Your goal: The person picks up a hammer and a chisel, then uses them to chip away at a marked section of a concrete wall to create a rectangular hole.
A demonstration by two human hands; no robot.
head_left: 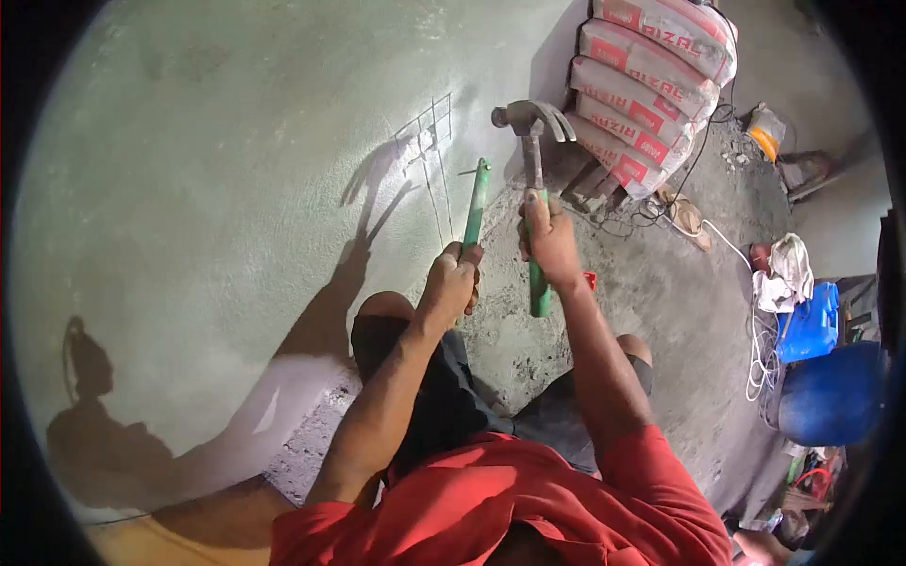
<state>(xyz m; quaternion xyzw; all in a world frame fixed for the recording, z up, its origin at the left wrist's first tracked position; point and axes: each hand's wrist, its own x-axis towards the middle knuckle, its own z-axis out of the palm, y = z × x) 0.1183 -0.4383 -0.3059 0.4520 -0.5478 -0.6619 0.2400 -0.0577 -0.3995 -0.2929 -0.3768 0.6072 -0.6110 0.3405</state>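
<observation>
My right hand (552,243) is wrapped around the green handle of a claw hammer (532,162), its metal head up and the claw pointing right. In my left hand (449,288) is a slim green bar (477,206), upright, with a thin nail-like pin sticking out sideways near its top. Hammer and bar are held apart, side by side. Left of the bar, the grey plastered wall (255,132) carries drawn lines forming a small grid (436,123), with a pale chipped spot at its lower left. Shadows of my hands and tools fall across the wall.
Stacked cement bags (651,90) stand against the wall at upper right, with dark cables beside them. A slipper (687,215) lies on the rough concrete floor (661,283). Farther right are a white cord (755,358), a blue jerrycan (809,323) and a blue drum (829,394).
</observation>
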